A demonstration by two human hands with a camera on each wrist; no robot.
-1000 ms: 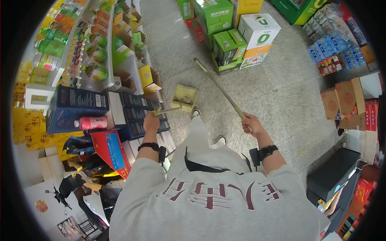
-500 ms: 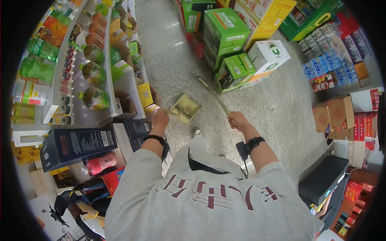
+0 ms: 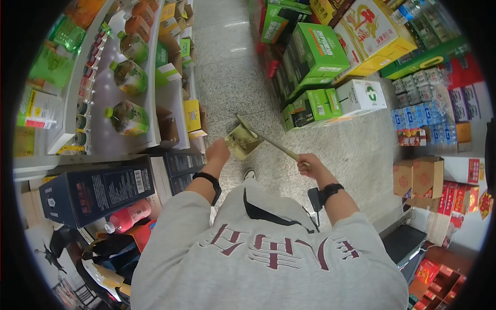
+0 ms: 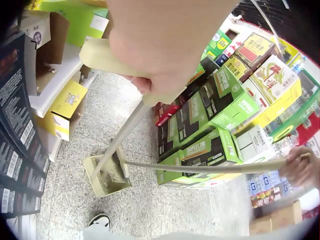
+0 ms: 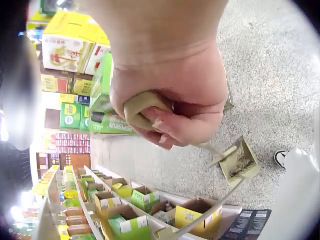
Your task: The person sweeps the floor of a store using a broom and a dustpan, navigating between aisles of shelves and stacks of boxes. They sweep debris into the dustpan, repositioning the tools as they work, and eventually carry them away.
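A grey shirt with dark red characters (image 3: 279,248) fills the near part of the head view. Ahead of it, the hands are apart. The left hand (image 3: 218,151) is wrapped round the pale upper end of the dustpan's long handle (image 4: 122,131); the right hand (image 3: 310,165) is clamped round the top of a long, pale yellow-green stick (image 3: 281,148). A dark shoe with a white edge (image 3: 250,174) is on the grey speckled floor (image 3: 222,77), near the pale yellow plastic dustpan (image 3: 242,146). The dustpan lies on the floor with dark debris in it, and the stick slants down to it; the shape of the stick's lower end is hard to make out.

To the left are a large dark blue box (image 3: 98,194) and a pink bottle with a white cap (image 3: 129,216). Beyond them, a white shelf (image 3: 103,129) holds green-labelled bottles (image 3: 129,118), with an open yellow carton (image 3: 192,115) beside it. Past the dustpan, to the right, stand stacked green and black cartons (image 3: 318,54), a white carton (image 3: 364,97) and, further right, shrink-wrapped water bottles (image 3: 421,114).
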